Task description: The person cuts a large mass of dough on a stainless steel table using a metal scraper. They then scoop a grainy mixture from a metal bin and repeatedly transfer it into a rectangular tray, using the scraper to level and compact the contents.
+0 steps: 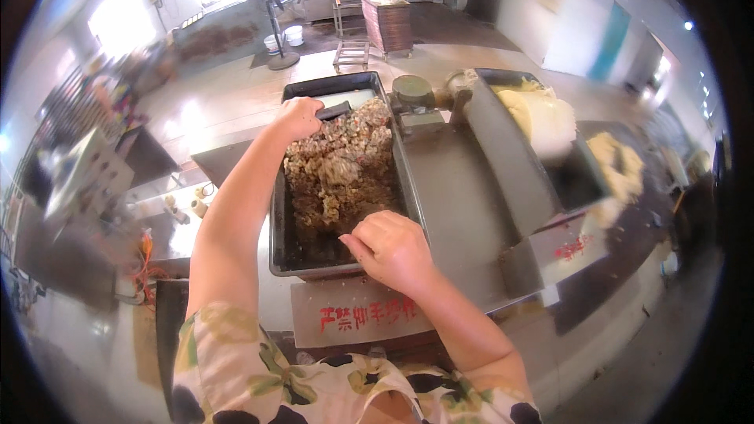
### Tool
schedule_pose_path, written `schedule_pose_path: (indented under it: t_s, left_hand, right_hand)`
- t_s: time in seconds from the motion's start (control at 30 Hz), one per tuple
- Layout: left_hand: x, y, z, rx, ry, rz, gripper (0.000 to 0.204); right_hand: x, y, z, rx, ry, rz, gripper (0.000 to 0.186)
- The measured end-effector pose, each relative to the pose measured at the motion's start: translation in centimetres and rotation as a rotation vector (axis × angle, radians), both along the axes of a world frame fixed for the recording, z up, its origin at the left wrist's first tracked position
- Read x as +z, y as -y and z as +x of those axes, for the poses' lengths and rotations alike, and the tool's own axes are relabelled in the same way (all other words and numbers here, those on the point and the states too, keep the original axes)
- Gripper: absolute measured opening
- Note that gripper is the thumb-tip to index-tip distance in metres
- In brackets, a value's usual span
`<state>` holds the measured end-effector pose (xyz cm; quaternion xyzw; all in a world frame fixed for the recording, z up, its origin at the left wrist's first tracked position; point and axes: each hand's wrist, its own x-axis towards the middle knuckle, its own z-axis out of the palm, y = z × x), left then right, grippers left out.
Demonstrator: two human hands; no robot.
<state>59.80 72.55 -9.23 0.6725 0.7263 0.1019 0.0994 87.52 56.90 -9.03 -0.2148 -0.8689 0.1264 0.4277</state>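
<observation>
A deep black rectangular tub (284,264) stands before me, heaped with a lumpy brown mixture (338,159) flecked with pale and reddish bits. At its far left side my left hand (298,118) is closed at one end of a dark bar-shaped handle (334,111), which lies against the far end of the heap. A pale flat surface (350,98) shows just beyond it. Over the near right part of the tub my right hand (390,248) is curled, back up, its thumb toward the mixture. Its fingertips are hidden, so anything inside them does not show.
To the right, a metal machine trough (491,153) holds a pale yellow dough-like mass on a large white roller (542,122). More yellow pieces (616,161) lie beside it. A floor fan (275,31), white buckets (293,35) and a wheeled stack (387,25) stand farther back.
</observation>
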Motion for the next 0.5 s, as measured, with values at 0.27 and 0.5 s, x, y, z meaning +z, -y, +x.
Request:
schedule_pose_path:
  t_s: [0.27, 0.5]
  left_hand:
    - [1.1, 11.8, 8.6, -0.288, -0.222, -0.137, 0.018]
    - [3.3, 16.3, 9.9, -0.330, -0.109, -0.048, 0.015]
  right_hand:
    - [0.2, 0.2, 1.1, 0.054, -0.063, 0.004, 0.015]
    - [0.4, 0.3, 1.8, 0.097, -0.148, 0.009, 0.014]
